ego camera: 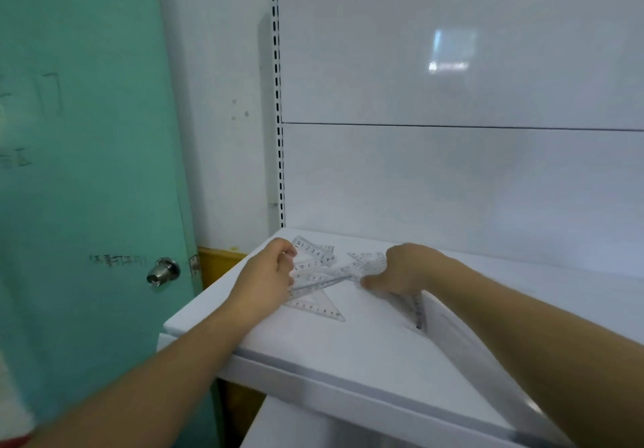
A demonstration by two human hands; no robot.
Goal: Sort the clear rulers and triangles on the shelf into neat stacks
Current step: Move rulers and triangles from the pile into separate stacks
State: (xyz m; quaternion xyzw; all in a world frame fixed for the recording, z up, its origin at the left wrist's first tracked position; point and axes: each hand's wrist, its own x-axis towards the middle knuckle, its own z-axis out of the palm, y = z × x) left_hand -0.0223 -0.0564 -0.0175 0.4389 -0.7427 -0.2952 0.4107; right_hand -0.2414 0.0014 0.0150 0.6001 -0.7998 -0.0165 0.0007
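Observation:
Several clear rulers and triangles lie in a loose overlapping heap [322, 266] at the left end of the white shelf [366, 353]. One clear triangle [319, 304] lies flat at the heap's near side. My left hand [268, 273] rests on the heap's left edge, fingers curled onto a clear ruler [315, 282] that runs toward the right. My right hand [400, 269] presses down at the heap's right side, and a clear triangle [416, 308] sticks out beneath it toward me. Whether the right hand grips that triangle is hidden.
A white slotted shelf upright [277, 99] and white back panels rise behind the shelf. To the left stands a green door [87, 133] with a metal knob [163, 271]. The shelf's front edge [348, 381] runs diagonally below my forearms.

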